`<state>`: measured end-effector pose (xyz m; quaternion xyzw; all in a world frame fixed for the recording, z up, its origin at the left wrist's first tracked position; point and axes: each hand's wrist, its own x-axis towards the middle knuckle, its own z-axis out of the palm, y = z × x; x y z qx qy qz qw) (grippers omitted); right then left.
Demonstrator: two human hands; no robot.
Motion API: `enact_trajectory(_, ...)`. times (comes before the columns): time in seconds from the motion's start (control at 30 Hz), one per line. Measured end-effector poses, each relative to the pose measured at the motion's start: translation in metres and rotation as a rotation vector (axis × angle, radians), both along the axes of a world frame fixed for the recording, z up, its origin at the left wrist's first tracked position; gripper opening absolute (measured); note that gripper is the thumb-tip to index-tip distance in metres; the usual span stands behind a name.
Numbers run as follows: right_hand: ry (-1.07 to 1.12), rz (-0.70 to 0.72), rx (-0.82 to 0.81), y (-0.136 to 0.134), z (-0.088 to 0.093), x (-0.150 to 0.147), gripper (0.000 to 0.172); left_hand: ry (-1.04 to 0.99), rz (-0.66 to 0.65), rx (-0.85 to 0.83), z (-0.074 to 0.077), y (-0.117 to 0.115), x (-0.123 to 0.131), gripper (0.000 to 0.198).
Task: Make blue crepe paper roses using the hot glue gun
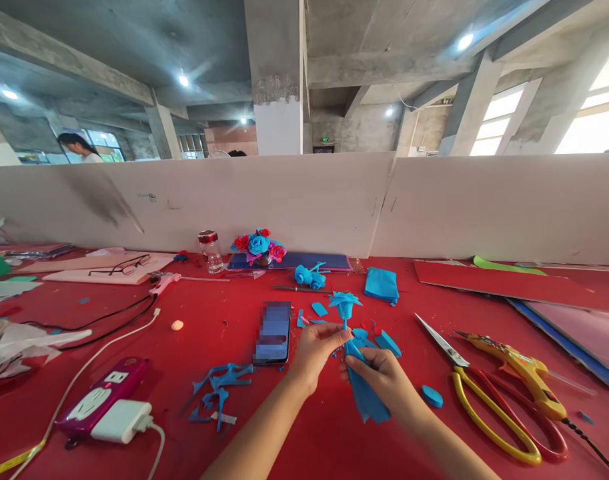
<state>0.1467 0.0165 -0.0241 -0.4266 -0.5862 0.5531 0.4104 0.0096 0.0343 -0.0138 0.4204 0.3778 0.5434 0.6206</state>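
Observation:
Above the red table, my left hand (pixel 318 350) pinches the thin stem under a blue paper flower (pixel 345 305), whose petals spread at the top. Close beside it on the right, my right hand (pixel 379 377) is closed on a blue paper strip (pixel 367 400) that hangs below the flower; its upper end meets the stem near my left fingers. Cut blue pieces (pixel 387 343) lie behind my hands. Farther back are blue paper roses (pixel 310 275) and a stack of blue paper (pixel 381 285).
Scissors (pixel 461 363) and a yellow glue gun (pixel 521 367) lie at right. A phone (pixel 273 333), blue scraps (pixel 219 390) and a purple power strip (pixel 104 393) are at left. A glass jar (pixel 211 253) and flower bouquet (pixel 259 247) stand near the white partition (pixel 264 193).

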Motion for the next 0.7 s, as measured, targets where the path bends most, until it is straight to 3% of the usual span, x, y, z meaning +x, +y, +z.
enact_trajectory(0.17, 0.166, 0.050, -0.176, -0.005, 0.008, 0.002, 0.037, -0.096, -0.168, 0.008, 0.001, -0.001, -0.001, 0.032)
enact_trajectory(0.3, 0.106, 0.008, -0.151, -0.003, 0.005, 0.000, 0.040, -0.071, -0.049, -0.023, 0.004, -0.001, -0.001, 0.028)
enact_trajectory(0.5, -0.043, 0.003, 0.046, 0.003, -0.005, 0.000, 0.040, -0.055, 0.073, -0.036, 0.004, -0.001, 0.003, 0.024)
enact_trajectory(0.6, 0.005, 0.041, 0.019, 0.001, -0.001, 0.001, 0.040, -0.054, 0.054, -0.035, 0.002, -0.001, 0.003, 0.024)
enact_trajectory(0.7, 0.107, 0.057, -0.111, -0.001, 0.006, 0.002, 0.040, -0.046, -0.068, -0.004, 0.001, -0.002, 0.001, 0.028)
